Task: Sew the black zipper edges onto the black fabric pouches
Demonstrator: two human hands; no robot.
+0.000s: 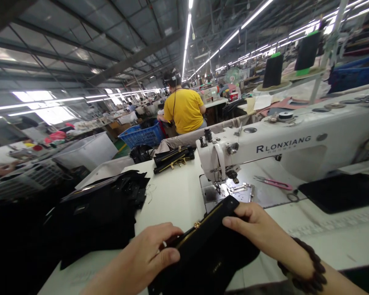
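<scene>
A black fabric panel (pixel 215 250) with a gold zipper (pixel 197 225) along its upper edge is held up between both my hands, just in front of the sewing machine (pixel 283 143). My left hand (pixel 147 256) pinches the near left end of the zipper edge, thumb on top. At the far right corner, my right hand (pixel 255 223) grips the panel with the thumb on its face and the fingers behind. The machine's needle and presser foot (pixel 217 186) stand just beyond the panel's far corner. The lower part of the panel runs out of view.
Black panels (pixel 101 209) lie piled at the left, zippered pieces (pixel 174 159) at the table's back. Pink-handled snips (pixel 273 182) and a black piece (pixel 341 192) rest right of the needle. Ahead, a person in yellow (pixel 184 108) sits beside a blue basket (pixel 141 135).
</scene>
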